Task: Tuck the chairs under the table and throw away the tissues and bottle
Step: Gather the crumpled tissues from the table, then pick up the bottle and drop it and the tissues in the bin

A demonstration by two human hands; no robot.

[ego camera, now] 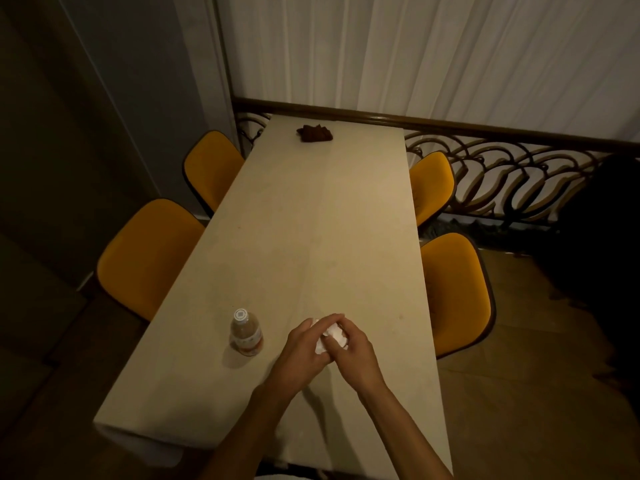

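Observation:
White crumpled tissues (331, 337) are bunched between both my hands above the near part of the long beige table (311, 220). My left hand (304, 348) curls round them from the left, and my right hand (349, 351) grips them from the right. A small capped bottle (246, 335) with a pale label stands upright on the table just left of my left hand. Yellow chairs sit at the table's sides: two on the left (145, 258) (211, 168) and two on the right (453, 292) (433, 185), their seats partly under the tabletop.
A dark brown cloth (314, 133) lies at the table's far end. An ornate metal railing (502, 181) runs behind the table below white curtains (415, 53). A dark wall panel stands at the left, and a dark shape (595, 237) fills the right edge.

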